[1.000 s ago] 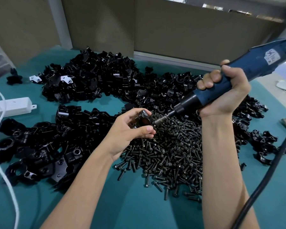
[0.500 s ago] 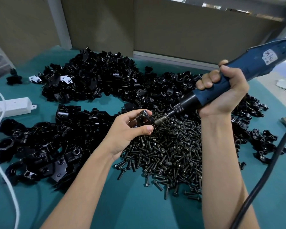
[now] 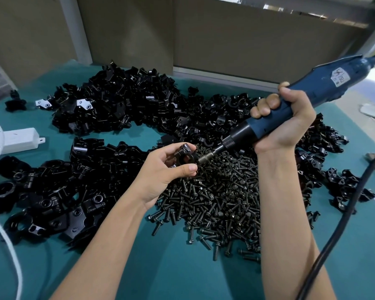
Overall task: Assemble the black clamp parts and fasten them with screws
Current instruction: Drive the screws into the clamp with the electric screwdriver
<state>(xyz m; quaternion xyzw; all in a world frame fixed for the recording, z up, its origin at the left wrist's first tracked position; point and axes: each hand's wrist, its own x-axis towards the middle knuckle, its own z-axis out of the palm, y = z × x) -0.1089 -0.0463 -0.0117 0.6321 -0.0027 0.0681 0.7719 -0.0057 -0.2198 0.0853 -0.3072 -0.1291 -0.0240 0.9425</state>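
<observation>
My left hand pinches a small black clamp between thumb and fingers, just above the heap of dark screws. My right hand grips a blue electric screwdriver that slants down to the left. Its metal bit touches the right side of the clamp. Loose black clamp parts lie piled across the far side of the teal table. More clamps sit heaped on the left.
A white power strip with a white cable lies at the left edge. The screwdriver's black cord hangs down on the right. More black parts lie scattered to the right. A beige wall closes the back.
Both hands hold nearly the same pose. The clamp and the screwdriver tip have shifted very slightly, with the bit still against the clamp.
</observation>
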